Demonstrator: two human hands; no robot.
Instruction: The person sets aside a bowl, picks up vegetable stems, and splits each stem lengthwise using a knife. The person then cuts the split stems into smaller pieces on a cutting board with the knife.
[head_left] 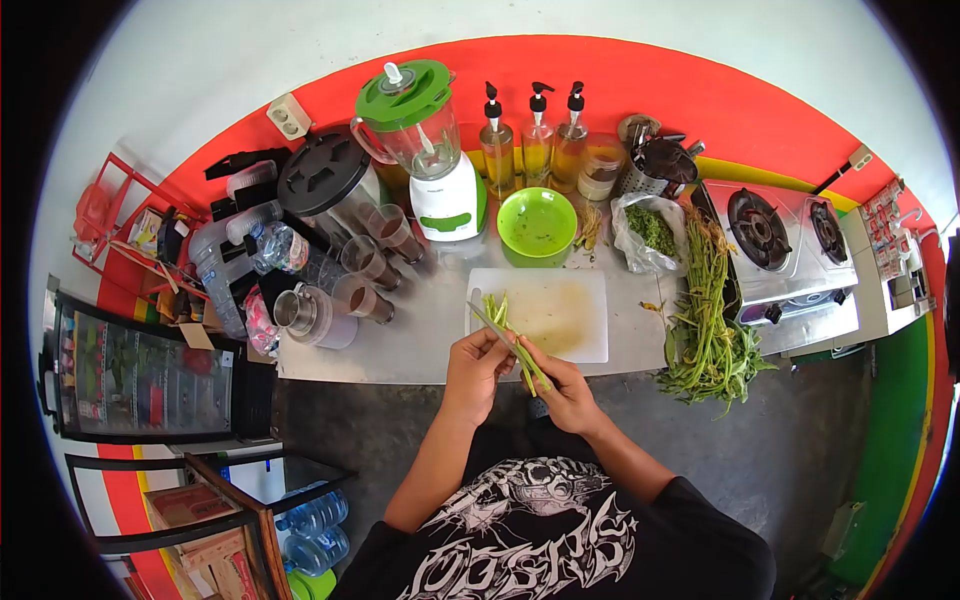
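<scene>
Over the front edge of the white cutting board [570,312], my two hands are close together. My left hand [476,372] is closed, its fingers pinching thin green stems [530,372] beside the blade. My right hand [563,396] is closed around a knife [489,322], its blade pointing up and to the left; the handle is hidden by the fingers. The stems run between both hands, so the right fingers may touch them too. Short cut green pieces [496,304] lie on the board's left part.
A green bowl [537,222] and a blender [447,205] stand behind the board. Glasses with dark contents [371,302] are left. A bundle of leafy stalks [705,310], a bag of chopped greens [648,232] and a gas stove [785,250] are right. Pump bottles [537,145] line the wall.
</scene>
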